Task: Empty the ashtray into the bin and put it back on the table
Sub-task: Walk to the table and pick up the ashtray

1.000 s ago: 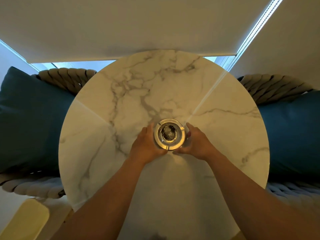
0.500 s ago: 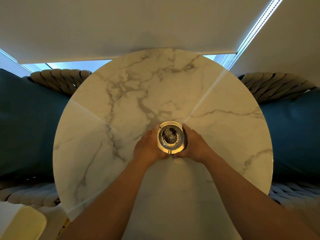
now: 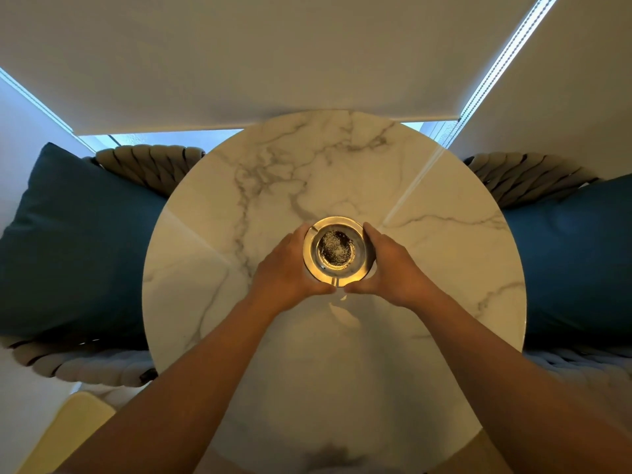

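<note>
A round metal ashtray (image 3: 337,253) with dark ash in its bowl is at the middle of the round white marble table (image 3: 427,268). My left hand (image 3: 287,268) cups its left side and my right hand (image 3: 393,268) cups its right side, thumbs meeting under the near rim. The ashtray looks lifted slightly off the tabletop, with a bright reflection on the marble below it. No bin is in view.
Two woven chairs with dark teal cushions (image 3: 78,248) (image 3: 574,265) flank the table left and right. A lowered window blind (image 3: 239,63) hangs beyond the far edge. A pale yellow object (image 3: 68,436) sits at the bottom left.
Both hands have closed in around the ashtray, and it now appears larger and a little raised. The view has shifted slightly.
</note>
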